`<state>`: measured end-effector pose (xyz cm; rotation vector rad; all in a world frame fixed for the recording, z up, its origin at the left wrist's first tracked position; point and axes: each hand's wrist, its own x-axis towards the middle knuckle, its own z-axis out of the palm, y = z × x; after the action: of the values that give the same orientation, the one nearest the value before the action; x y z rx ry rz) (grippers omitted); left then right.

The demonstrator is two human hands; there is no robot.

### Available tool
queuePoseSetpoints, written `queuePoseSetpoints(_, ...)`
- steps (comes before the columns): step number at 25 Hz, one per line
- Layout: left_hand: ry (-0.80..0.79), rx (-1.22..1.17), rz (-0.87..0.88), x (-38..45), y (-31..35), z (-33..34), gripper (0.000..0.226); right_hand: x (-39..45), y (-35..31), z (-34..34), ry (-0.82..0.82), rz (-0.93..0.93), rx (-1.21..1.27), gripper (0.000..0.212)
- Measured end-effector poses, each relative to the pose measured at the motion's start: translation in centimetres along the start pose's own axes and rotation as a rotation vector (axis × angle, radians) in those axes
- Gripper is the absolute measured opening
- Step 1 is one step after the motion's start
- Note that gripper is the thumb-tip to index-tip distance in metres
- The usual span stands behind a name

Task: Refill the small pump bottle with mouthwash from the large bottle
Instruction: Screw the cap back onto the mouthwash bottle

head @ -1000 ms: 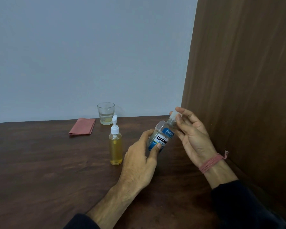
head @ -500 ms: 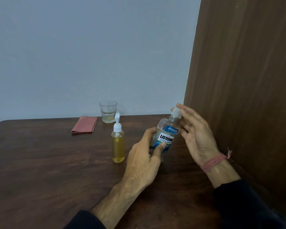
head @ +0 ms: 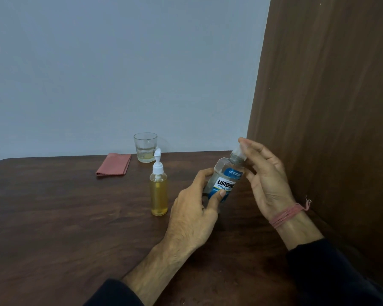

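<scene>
early stage, as i read it. my left hand [head: 194,214] grips the body of the large bottle [head: 224,181], held tilted above the table [head: 53,217] near the wooden panel [head: 329,107]. my right hand [head: 266,180] has its fingertips pinched on the cap [head: 239,151], which looks not yet off. the small pump bottle [head: 158,192] stands upright just left of my hands, pump fitted, holding amber liquid. uncapping both, pouring and reclosing remain.

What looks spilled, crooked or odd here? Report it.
No spill shows on the table. The mouthwash bottle is tilted only because the left hand grips it while the right hand works its cap. The pump bottle stands upright, pump fitted.
</scene>
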<state>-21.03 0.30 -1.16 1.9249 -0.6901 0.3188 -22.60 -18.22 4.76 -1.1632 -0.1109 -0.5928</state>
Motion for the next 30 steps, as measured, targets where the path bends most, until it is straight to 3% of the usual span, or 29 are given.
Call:
queuePoseSetpoints(6,0.016,-0.026,-0.026,0.11,-0.15,-0.09,0.049,-0.09,0.12,0.13,-0.007,-0.005,0.019,0.02)
queuePoseSetpoints(17,-0.058,-0.124,-0.044,0.17,-0.01,-0.15,0.047,-0.31,0.06,0.4,-0.102,-0.029,-0.023,0.033)
queuePoseSetpoints(30,-0.025,-0.115,-0.044,0.18,-0.05,-0.09,0.054,-0.28,0.47,0.71,0.013,-0.196,-0.126,0.029)
